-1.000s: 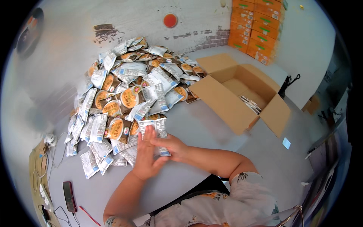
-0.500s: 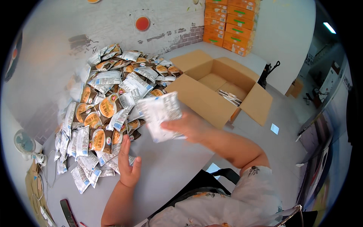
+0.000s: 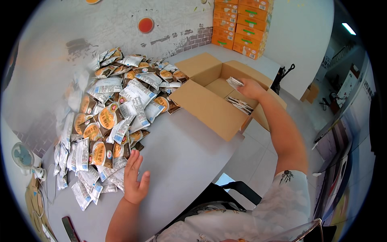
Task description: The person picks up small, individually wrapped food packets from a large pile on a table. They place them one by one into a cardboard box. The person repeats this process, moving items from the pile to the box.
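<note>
My right hand point(image 3: 252, 88) reaches over the open cardboard box point(image 3: 207, 113) and grips a sachet point(image 3: 234, 83) by its end. Lower in the box stands a row of sachets point(image 3: 240, 105), packed on edge along the near right side. My left hand point(image 3: 136, 179) is raised beside the big pile of sachets point(image 3: 109, 117), fingers stretched out, holding nothing. Some sachets in the pile show a brown and orange printed front, others a silvery white back. Whether my right hand has one sachet or more cannot be made out.
Orange cartons point(image 3: 242, 30) are stacked at the back against the wall. A small fan point(image 3: 23, 156) stands at the left with cables near it. A dark phone point(image 3: 70, 229) lies at the table's near left. The grey table point(image 3: 177, 161) ends at a curved right edge.
My right hand has carried what it holds from above the middle of the table, rightward and away, to over the box. My left hand has stayed nearly in place beside the pile.
</note>
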The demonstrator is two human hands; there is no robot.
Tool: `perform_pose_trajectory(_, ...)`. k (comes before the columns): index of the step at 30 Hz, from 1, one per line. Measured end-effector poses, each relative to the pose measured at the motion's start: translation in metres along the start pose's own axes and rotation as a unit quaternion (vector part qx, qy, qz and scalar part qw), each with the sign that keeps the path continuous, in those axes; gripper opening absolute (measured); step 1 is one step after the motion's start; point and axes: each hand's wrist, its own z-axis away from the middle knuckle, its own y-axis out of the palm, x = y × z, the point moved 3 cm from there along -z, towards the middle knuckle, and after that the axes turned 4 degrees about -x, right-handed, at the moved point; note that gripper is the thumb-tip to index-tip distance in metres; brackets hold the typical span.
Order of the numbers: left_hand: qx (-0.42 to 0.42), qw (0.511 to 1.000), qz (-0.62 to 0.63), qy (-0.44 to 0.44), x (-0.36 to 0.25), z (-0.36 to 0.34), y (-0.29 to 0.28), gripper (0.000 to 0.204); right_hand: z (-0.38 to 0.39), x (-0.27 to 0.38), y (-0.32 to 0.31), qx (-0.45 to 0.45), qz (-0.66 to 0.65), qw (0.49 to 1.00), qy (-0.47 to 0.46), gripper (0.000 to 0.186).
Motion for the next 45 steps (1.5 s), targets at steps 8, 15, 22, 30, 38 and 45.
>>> perform_pose_trajectory(8,0.006,0.999,0.002,-0.045,0.014,0.001,0.000,0.042,-0.013,-0.039,0.046,0.208,0.094,0.972,0.053,0.047)
perform_pose_trajectory(15,0.017,0.998,0.022,-0.050,0.016,-0.002,0.004,0.040,-0.019,-0.061,0.044,0.255,0.117,0.958,0.067,0.058)
perform_pose_trajectory(22,0.001,0.999,-0.029,-0.046,0.013,0.001,0.000,0.042,-0.026,-0.046,0.048,0.275,0.125,0.950,0.075,0.079)
perform_pose_trajectory(30,0.032,0.998,-0.031,-0.050,0.012,-0.002,0.004,0.032,-0.019,-0.018,0.031,0.182,0.135,0.972,0.059,0.069)
perform_pose_trajectory(38,0.057,0.994,-0.075,-0.049,0.009,0.006,-0.002,0.024,0.025,0.224,0.052,0.022,-0.111,0.953,-0.281,0.030)
perform_pose_trajectory(45,0.050,0.997,-0.052,-0.027,0.014,0.006,0.006,0.020,0.070,0.345,0.145,-0.177,-0.071,0.845,-0.500,0.031)
